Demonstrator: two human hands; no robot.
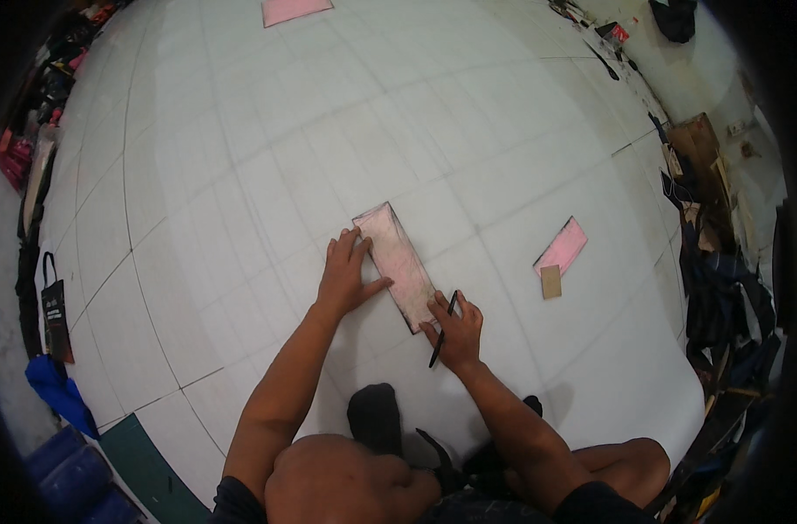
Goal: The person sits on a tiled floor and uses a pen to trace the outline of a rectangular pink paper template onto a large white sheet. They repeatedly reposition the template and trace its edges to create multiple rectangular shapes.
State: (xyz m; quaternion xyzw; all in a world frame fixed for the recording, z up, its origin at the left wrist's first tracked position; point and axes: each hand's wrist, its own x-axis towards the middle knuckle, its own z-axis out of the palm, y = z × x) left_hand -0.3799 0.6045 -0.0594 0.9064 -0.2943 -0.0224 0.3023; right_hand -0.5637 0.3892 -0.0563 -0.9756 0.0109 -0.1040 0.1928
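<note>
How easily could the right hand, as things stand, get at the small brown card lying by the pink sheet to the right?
Probably yes: bare floor lies between the right hand and the brown card, with nothing in between. It holds a pen, though, so gripping could be awkward.

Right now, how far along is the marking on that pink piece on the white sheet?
Done: grid lines already cross the white sheet, and other pink pieces lie aside, one to the right with a small brown card. In hand: the left hand presses the pink template flat while the right hand holds a black pen at its near corner. Left: whether its outline is complete cannot be told from here.
</note>
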